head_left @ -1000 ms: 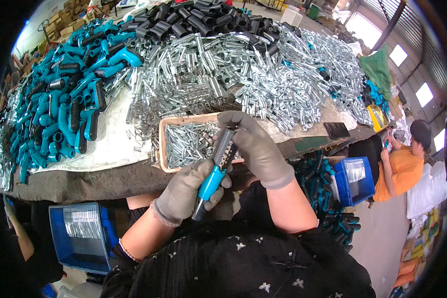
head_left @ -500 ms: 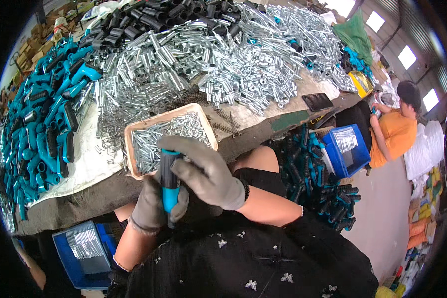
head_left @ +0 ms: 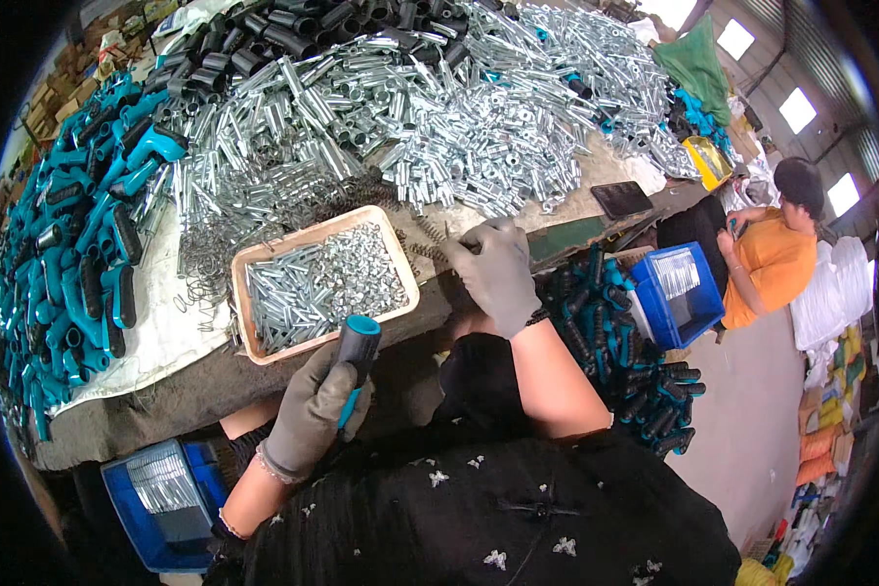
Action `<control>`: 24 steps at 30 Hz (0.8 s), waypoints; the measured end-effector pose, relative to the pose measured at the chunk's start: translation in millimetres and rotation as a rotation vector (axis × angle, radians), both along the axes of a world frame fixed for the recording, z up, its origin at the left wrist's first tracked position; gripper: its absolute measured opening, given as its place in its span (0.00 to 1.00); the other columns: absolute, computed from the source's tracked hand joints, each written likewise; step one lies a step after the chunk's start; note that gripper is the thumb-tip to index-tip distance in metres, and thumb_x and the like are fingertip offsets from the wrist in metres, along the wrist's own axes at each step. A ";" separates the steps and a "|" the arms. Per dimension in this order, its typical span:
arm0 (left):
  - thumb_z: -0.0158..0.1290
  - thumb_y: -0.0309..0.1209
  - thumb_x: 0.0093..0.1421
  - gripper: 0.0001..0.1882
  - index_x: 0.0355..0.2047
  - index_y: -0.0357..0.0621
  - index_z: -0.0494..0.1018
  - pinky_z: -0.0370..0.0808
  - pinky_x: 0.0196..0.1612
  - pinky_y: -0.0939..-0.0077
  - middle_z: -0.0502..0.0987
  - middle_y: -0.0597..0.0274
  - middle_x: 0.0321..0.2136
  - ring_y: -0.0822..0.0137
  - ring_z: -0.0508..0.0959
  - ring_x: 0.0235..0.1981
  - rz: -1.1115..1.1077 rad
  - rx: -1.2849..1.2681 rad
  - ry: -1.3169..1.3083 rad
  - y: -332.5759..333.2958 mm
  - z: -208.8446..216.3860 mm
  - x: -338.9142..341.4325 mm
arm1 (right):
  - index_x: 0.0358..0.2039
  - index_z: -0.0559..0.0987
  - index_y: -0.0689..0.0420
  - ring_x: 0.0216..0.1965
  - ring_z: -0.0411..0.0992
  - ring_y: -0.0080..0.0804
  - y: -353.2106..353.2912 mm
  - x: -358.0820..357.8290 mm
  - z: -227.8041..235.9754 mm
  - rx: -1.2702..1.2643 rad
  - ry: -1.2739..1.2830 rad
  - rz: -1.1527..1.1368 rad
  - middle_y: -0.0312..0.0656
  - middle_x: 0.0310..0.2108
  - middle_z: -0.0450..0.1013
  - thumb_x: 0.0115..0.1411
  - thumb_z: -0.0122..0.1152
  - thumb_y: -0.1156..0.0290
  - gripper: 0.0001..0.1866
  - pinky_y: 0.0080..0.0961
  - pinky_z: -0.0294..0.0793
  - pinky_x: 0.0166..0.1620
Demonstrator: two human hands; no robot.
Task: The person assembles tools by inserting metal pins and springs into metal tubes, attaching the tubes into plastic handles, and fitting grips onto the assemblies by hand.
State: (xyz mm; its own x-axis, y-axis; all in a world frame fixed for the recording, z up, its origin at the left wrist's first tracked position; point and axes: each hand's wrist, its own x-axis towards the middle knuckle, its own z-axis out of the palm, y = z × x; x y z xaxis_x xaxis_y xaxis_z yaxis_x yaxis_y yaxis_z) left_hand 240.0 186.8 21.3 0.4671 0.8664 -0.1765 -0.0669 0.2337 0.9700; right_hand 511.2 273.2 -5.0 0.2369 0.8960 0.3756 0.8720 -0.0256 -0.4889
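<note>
Left hand: grey-gloved, rises from the lower edge with the forearm angled up and right; fingers close round a black-and-teal handle. The handle tilts, its round teal-rimmed end upward, just off the near right corner of the tray.

Right hand: forearm slants up and left, wrist bent, back of the glove uppermost, fingers curled down and left toward dark coil springs at the tray's right side. Whether the fingertips pinch a spring or only hover beside it — cannot tell.

Hidden: the handle's middle lies behind the left fingers; only a teal strip shows below them. The right palm is turned out of sight. The far-left pile is cut by the dark fisheye rim.

Materials: gloves matt and creased at the knuckles. Tray pale, shallow, rectangular with rounded corners — slim bright metal pins on its left, small chunky metal pieces on its right. Tabletop edge covered in rough dark fabric. Beyond the tray, shiny metal parts heap loosely; curved teal handles with black ribbed grips pile at left.
</note>
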 end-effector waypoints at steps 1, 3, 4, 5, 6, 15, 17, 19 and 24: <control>0.47 0.61 0.66 0.33 0.48 0.39 0.66 0.63 0.17 0.79 0.71 0.66 0.20 0.74 0.67 0.14 -0.004 0.001 0.013 0.3 0.5 2.0 | 0.31 0.84 0.60 0.47 0.71 0.49 3.0 0.9 2.3 0.019 -0.004 0.017 0.49 0.35 0.78 0.57 0.65 0.58 0.16 0.39 0.69 0.52; 0.47 0.61 0.66 0.33 0.48 0.39 0.66 0.63 0.17 0.79 0.71 0.66 0.20 0.75 0.67 0.14 0.021 0.011 0.001 1.1 0.4 3.9 | 0.32 0.83 0.61 0.44 0.73 0.49 7.2 2.5 18.9 -0.051 0.099 0.015 0.50 0.35 0.78 0.58 0.64 0.58 0.17 0.39 0.70 0.50; 0.47 0.61 0.66 0.33 0.48 0.39 0.66 0.63 0.17 0.80 0.71 0.65 0.20 0.75 0.67 0.14 0.047 0.018 -0.010 1.5 -0.3 3.6 | 0.32 0.83 0.62 0.42 0.75 0.49 8.8 2.4 25.3 -0.124 0.203 0.015 0.51 0.35 0.78 0.59 0.64 0.57 0.18 0.39 0.72 0.47; 0.47 0.61 0.66 0.33 0.48 0.39 0.66 0.63 0.17 0.80 0.71 0.65 0.20 0.75 0.67 0.14 0.050 0.023 -0.010 1.6 -2.8 0.8 | 0.32 0.83 0.62 0.42 0.75 0.49 9.2 2.7 25.4 -0.120 0.203 0.019 0.51 0.35 0.78 0.59 0.64 0.57 0.18 0.39 0.72 0.47; 0.47 0.62 0.66 0.34 0.48 0.39 0.66 0.63 0.17 0.80 0.71 0.65 0.20 0.75 0.67 0.14 0.024 0.025 0.008 1.7 -5.8 -2.6 | 0.33 0.82 0.63 0.40 0.75 0.50 7.3 4.9 25.7 -0.073 0.253 -0.008 0.52 0.36 0.77 0.59 0.64 0.57 0.18 0.39 0.72 0.45; 0.48 0.54 0.68 0.28 0.48 0.38 0.70 0.62 0.19 0.81 0.74 0.65 0.28 0.77 0.68 0.18 0.071 -0.033 -0.031 -5.4 -5.0 -2.5 | 0.37 0.80 0.63 0.44 0.72 0.56 -24.5 6.0 17.8 0.016 -0.034 0.095 0.57 0.39 0.73 0.60 0.64 0.58 0.18 0.44 0.72 0.48; 0.48 0.55 0.68 0.29 0.47 0.38 0.70 0.62 0.19 0.81 0.73 0.65 0.28 0.77 0.68 0.18 0.087 -0.040 -0.028 -6.8 -5.4 -1.4 | 0.33 0.82 0.59 0.44 0.71 0.54 -26.8 2.9 11.5 0.070 -0.109 0.049 0.54 0.39 0.72 0.55 0.69 0.61 0.14 0.44 0.71 0.50; 0.48 0.56 0.68 0.29 0.47 0.38 0.69 0.62 0.19 0.82 0.73 0.65 0.26 0.77 0.68 0.17 0.045 -0.013 -0.027 -6.8 -6.4 -2.3 | 0.34 0.82 0.59 0.44 0.71 0.54 -22.7 6.1 0.1 0.095 -0.097 0.025 0.54 0.39 0.72 0.55 0.67 0.62 0.13 0.44 0.71 0.50; 0.47 0.54 0.69 0.27 0.46 0.39 0.69 0.61 0.18 0.82 0.72 0.65 0.22 0.76 0.66 0.15 0.038 0.009 -0.029 -5.2 -8.2 4.0 | 0.38 0.80 0.64 0.45 0.71 0.59 -16.3 16.1 -2.8 0.016 -0.055 0.011 0.60 0.40 0.72 0.58 0.63 0.63 0.16 0.48 0.71 0.50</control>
